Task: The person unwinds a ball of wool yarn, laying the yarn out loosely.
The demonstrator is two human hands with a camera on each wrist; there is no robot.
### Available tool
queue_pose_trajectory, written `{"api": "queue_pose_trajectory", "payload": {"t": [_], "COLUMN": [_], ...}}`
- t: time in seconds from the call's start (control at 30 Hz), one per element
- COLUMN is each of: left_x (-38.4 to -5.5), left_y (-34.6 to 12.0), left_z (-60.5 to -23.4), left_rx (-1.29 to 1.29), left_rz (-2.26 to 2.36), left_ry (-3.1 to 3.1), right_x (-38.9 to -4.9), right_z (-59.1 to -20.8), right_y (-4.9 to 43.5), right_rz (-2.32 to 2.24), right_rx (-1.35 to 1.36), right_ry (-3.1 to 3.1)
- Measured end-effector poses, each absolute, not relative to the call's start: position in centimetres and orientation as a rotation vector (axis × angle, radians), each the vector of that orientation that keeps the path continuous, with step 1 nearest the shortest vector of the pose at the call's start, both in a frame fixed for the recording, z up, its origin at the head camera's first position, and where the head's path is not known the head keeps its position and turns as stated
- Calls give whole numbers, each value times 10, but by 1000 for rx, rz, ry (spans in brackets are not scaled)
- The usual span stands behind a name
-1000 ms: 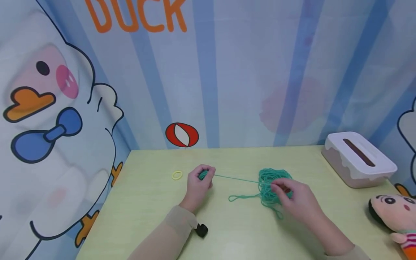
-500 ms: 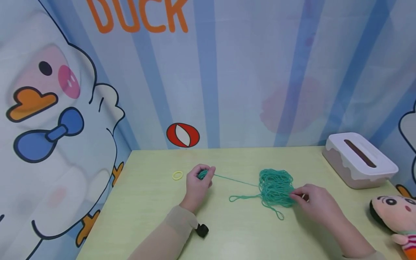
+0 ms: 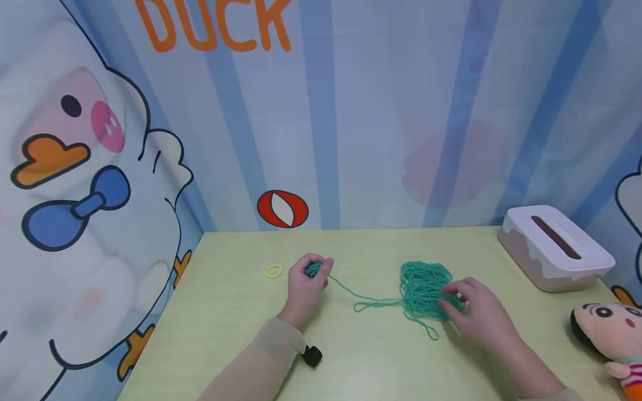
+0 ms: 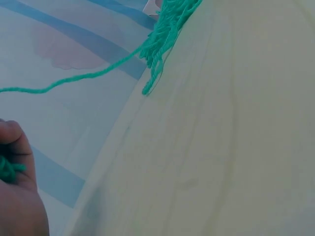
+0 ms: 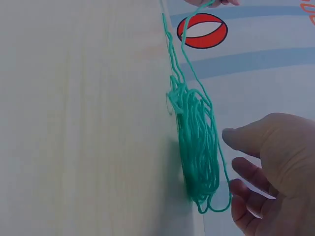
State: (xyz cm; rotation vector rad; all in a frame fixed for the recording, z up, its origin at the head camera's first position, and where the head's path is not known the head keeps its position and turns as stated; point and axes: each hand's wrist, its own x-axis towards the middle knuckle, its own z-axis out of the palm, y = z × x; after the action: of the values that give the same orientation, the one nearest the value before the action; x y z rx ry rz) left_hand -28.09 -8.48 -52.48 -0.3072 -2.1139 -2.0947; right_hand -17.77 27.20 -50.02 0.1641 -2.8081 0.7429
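A loose hank of green yarn [image 3: 422,287] lies on the table right of centre, with looped strands trailing toward the left and front. My left hand [image 3: 305,287] holds a small wad of the same yarn [image 3: 313,269] within curled fingers. From it a slack strand [image 4: 88,75] runs over to the hank. My right hand [image 3: 478,314] is at the right side of the hank, its thumb and fingers parted. In the right wrist view, a loop of yarn [image 5: 227,194] hangs close by the fingertips, and nothing is pinched between thumb and fingers.
A yellow ring [image 3: 274,271] lies left of my left hand. At the back right stands a tissue box [image 3: 557,248], with a soft doll [image 3: 607,328] in front of it. A printed cloth [image 3: 371,111] rises behind the table [image 3: 241,323].
My right hand pulled strand from the hank out to the right, then let go and parted its fingers. The strand between hands and hank went from taut to slack. The left hand barely moved.
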Motion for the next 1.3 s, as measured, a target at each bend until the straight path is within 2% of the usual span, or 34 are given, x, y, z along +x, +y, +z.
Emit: {"api": "queue_pose_trajectory", "payload": {"t": [0.17, 0.4, 0.63, 0.83, 0.97, 1.13, 1.3], "left_x": [-280, -281, -283, -284, -285, -285, -284], "left_y": [-85, -85, -85, -86, -86, -85, -84], "left_z": [-524, -525, -528, -528, -527, -529, -530], "left_rx": [-316, -321, -353, -377, -396, -426, -452], "left_rz": [-2089, -2091, -2115, -2121, -2138, -2166, -2165], "left_ry": [-2117, -2129, -2141, -2168, -2162, -2147, -2130], "right_x": [-182, -202, -218, -218, -220, -225, -226], "right_z": [-508, -517, -511, -493, -481, -481, -486], "right_y": [263, 259, 247, 198, 149, 106, 92], "right_rz": [691, 694, 693, 814, 1021, 1154, 1104], "right_rx": [288, 281, 269, 414, 518, 471, 394], "right_ry": [-2857, -2875, -2804, -2563, -2676, -2831, -2792]}}
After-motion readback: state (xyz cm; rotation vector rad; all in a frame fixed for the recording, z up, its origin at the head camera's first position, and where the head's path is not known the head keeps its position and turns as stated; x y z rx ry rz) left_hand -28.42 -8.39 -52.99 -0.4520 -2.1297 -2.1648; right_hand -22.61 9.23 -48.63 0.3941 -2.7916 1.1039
